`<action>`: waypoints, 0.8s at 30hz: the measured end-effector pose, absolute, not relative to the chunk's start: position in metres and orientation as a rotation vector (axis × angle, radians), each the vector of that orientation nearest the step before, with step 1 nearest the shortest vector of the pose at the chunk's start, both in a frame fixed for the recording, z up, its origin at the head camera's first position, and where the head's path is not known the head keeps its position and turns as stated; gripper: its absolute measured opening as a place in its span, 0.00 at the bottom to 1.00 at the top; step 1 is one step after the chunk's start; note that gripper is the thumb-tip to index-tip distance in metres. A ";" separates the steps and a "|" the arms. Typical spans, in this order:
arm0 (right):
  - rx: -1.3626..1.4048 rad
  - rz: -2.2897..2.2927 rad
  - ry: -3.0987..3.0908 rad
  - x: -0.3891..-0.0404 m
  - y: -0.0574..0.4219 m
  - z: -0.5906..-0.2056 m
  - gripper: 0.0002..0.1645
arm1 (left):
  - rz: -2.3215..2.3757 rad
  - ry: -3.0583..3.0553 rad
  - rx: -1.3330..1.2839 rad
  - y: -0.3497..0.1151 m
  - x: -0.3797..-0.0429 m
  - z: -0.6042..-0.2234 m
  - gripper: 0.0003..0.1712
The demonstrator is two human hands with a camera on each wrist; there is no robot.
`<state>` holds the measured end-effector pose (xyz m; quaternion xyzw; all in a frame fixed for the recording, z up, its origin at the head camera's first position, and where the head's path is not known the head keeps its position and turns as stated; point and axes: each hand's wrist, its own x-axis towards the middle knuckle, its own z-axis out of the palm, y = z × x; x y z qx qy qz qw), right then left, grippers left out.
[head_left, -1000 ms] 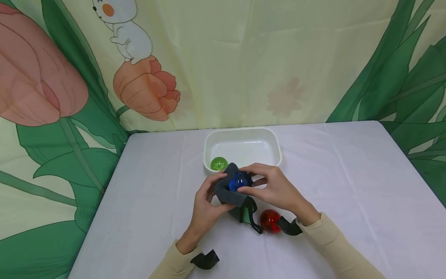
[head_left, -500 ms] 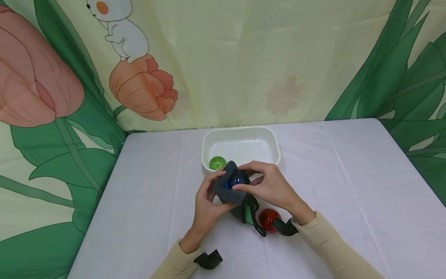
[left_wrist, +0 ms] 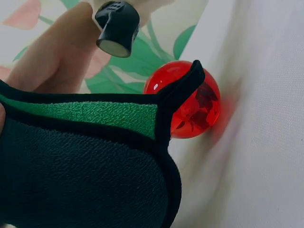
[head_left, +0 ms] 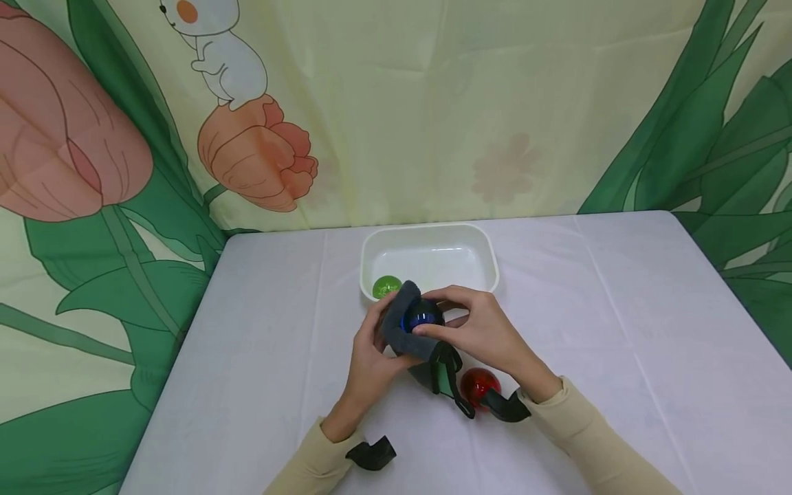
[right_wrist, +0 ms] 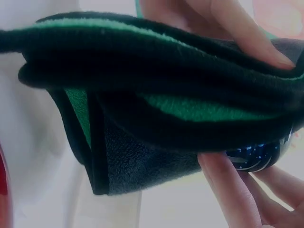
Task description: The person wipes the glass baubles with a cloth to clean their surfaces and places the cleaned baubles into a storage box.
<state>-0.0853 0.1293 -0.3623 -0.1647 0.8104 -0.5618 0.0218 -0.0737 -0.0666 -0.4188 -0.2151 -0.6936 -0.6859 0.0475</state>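
Note:
My left hand [head_left: 374, 361] grips a folded cloth [head_left: 399, 333], dark grey with a green reverse, black edging and a hanging loop. The cloth wraps partly around a shiny blue ball [head_left: 425, 311]. My right hand [head_left: 479, 326] pinches this ball between thumb and fingers, against the cloth. In the right wrist view the fold hides most of the ball [right_wrist: 259, 154]. On the table just below the cloth's loop lies a clear red ball [head_left: 478, 382], seen behind the loop in the left wrist view, with dark shapes inside the red ball [left_wrist: 206, 97].
A white rectangular tray [head_left: 454, 265] stands behind my hands, with a green ball [head_left: 386, 285] in its near left corner. The table [head_left: 266, 357] has a white cover. A printed curtain [head_left: 402, 124] hangs along its back edge.
The blue ball has turned in my right hand, so a darker face now shows. My left hand and the cloth have shifted slightly up around it. The red and green balls stay put.

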 end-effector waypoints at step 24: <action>-0.578 -1.839 2.355 -0.086 0.132 -0.363 0.29 | -2.056 -1.948 -0.452 -0.065 -0.069 -0.417 0.40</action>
